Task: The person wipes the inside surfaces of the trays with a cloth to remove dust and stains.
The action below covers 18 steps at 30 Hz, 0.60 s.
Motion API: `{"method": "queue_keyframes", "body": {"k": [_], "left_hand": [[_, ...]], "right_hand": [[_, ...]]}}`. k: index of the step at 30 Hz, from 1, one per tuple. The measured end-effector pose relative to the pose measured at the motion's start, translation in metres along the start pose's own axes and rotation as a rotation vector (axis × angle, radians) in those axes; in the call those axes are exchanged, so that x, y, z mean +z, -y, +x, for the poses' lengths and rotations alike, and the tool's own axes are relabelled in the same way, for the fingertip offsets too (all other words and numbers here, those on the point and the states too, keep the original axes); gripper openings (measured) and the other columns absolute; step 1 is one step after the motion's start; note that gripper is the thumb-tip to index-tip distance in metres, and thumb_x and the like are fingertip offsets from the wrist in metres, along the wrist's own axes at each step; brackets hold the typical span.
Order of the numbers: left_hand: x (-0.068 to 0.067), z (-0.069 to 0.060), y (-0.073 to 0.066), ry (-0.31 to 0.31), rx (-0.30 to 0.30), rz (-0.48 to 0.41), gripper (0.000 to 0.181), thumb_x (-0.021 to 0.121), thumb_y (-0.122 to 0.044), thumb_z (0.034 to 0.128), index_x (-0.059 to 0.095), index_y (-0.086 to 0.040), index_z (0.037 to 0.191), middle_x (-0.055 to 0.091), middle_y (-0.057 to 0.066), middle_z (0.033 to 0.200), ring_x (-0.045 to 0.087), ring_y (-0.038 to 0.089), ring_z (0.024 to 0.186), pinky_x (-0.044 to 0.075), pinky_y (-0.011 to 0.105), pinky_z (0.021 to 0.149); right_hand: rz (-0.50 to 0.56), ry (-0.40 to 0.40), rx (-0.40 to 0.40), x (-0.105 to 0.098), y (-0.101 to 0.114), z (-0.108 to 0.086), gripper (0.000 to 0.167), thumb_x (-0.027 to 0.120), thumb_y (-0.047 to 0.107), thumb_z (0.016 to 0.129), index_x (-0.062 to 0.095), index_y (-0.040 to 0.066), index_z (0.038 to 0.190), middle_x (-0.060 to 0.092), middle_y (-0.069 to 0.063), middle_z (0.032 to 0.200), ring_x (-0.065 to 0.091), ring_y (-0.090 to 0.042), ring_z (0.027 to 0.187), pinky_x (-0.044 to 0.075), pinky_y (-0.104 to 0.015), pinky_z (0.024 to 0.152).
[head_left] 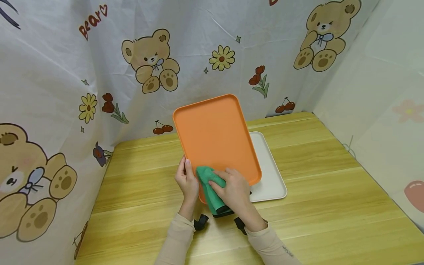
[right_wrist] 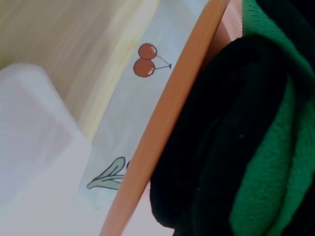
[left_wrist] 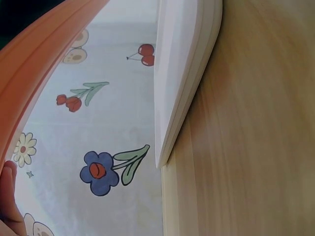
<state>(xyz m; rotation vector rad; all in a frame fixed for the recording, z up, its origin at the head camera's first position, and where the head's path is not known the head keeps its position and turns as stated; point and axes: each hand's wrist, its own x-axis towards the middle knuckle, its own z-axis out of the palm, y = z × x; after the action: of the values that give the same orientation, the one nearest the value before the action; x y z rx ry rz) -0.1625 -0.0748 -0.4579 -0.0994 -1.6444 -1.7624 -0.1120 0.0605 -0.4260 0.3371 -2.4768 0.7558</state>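
An orange rectangular tray [head_left: 215, 136] is held up and tilted above the table, its inner face towards the head camera. My left hand [head_left: 187, 180] grips its left edge near the lower corner, thumb on the front side. In my right hand [head_left: 234, 187] is a folded green cloth [head_left: 210, 187] with black trim, lying against the lower left part of the tray's face. The right wrist view shows the cloth [right_wrist: 266, 191] close up beside the tray's rim [right_wrist: 162, 128]; the fingers are hidden there. Behind the orange tray, a white tray [head_left: 269, 169] lies partly covered from view.
The wood-grain table [head_left: 318, 191] carries the white tray. A white curtain [head_left: 192, 22] printed with bears and flowers hangs behind and at the left, and a pale wall panel [head_left: 381, 110] stands at the right. Black wrist-camera straps [head_left: 200, 222] sit at the wrists.
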Motion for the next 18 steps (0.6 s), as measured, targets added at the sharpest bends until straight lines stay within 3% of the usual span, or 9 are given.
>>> {"method": "queue_keyframes", "body": {"k": [6, 18], "left_hand": [[-0.001, 0.0, 0.002, 0.001, -0.019, -0.015, 0.035, 0.044, -0.013, 0.1046, 0.061, 0.008, 0.127, 0.065, 0.028, 0.096, 0.06, 0.004, 0.077, 0.05, 0.016, 0.067], [-0.002, 0.001, 0.0, -0.019, -0.043, -0.002, 0.033, 0.044, -0.01, 0.104, 0.062, 0.008, 0.125, 0.066, 0.031, 0.101, 0.063, 0.003, 0.081, 0.052, 0.016, 0.069]], "right_hand": [[0.029, 0.025, 0.059, -0.006, -0.007, 0.003, 0.032, 0.084, 0.032, 0.075, 0.079, 0.014, 0.1, 0.06, -0.002, 0.069, 0.056, -0.016, 0.062, 0.042, -0.024, 0.049], [0.007, 0.016, 0.225, -0.018, -0.029, 0.007, 0.036, 0.083, 0.036, 0.075, 0.078, 0.015, 0.105, 0.065, -0.004, 0.077, 0.061, -0.02, 0.067, 0.043, -0.03, 0.048]]}}
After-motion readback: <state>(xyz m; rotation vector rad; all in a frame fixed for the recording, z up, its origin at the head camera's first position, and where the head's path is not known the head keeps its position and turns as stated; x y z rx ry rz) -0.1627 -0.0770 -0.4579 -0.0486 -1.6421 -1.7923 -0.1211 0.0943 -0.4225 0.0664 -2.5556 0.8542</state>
